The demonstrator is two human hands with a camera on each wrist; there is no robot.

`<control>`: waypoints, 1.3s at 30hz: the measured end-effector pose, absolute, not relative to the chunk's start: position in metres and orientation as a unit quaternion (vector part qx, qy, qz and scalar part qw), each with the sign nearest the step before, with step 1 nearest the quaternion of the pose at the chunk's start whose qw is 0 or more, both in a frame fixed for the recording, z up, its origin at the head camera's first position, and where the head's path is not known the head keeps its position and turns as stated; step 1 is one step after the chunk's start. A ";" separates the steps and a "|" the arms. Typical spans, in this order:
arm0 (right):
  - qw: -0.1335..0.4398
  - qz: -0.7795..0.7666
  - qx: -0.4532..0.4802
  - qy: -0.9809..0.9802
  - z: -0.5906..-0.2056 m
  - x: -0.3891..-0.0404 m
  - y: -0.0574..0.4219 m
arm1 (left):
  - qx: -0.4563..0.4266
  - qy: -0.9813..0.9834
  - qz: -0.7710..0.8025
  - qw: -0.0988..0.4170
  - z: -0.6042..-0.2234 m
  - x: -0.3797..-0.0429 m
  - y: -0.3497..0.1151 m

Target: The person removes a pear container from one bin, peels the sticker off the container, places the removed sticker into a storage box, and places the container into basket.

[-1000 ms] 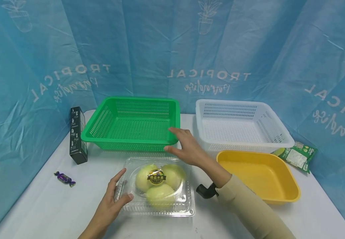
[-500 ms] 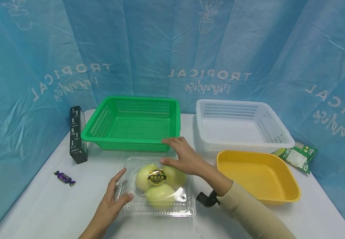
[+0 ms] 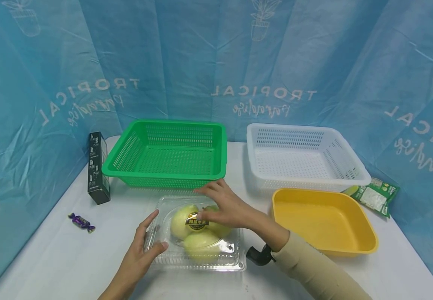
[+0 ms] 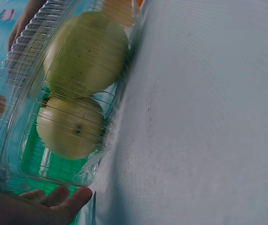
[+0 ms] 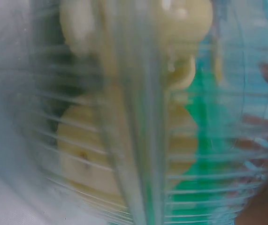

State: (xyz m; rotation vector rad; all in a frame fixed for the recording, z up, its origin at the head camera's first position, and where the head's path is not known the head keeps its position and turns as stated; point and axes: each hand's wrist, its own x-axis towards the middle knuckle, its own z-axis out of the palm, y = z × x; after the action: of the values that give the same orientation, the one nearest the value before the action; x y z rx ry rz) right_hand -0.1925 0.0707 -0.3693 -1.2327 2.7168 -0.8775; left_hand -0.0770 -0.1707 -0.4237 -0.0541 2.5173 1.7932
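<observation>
A clear plastic clamshell box (image 3: 235,254) with a dark label on its lid sits in front of me. Inside it are three pale yellow-green round fruits (image 3: 201,243), seen from the side in the left wrist view. My left hand (image 3: 137,254) lies along the box's left side, thumb over the near left corner, fingers (image 4: 75,201) loosely extended by its end wall. My right hand (image 3: 225,208) is spread above the lid, its thumb over the label and its fingertips by the far edge. In the right wrist view its fingers (image 5: 260,136) show blurred through the plastic.
Behind the box stand a green basket (image 3: 164,182) and a white basket (image 3: 306,183). A yellow tray (image 3: 325,246) is at the right, with a green packet (image 3: 376,196) beyond it. At the left are an upright black box (image 3: 98,171) and a purple wrapped candy (image 3: 81,223).
My right hand has come down and toward me, from over the green basket's near corner to over the lid. My left hand and the clear box have stayed in place.
</observation>
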 end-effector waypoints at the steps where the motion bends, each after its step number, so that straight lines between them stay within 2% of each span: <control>1: 0.018 -0.279 -0.399 0.873 -0.369 -0.192 0.070 | -0.018 0.814 0.580 0.026 -0.424 -0.077 -0.171; 25: -0.005 -0.168 -0.481 0.860 -0.378 -0.188 0.060 | -0.011 0.810 0.585 0.029 -0.425 -0.078 -0.171; 39: -0.006 -0.132 -0.478 0.868 -0.381 -0.187 0.058 | -0.008 0.812 0.583 0.029 -0.424 -0.078 -0.170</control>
State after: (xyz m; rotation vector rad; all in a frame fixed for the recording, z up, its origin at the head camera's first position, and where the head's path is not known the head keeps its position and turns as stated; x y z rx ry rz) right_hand -0.1873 0.0582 -0.3812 -1.5088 2.7373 -0.4176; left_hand -0.0779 -0.1705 -0.4238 -0.0237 2.5041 1.7998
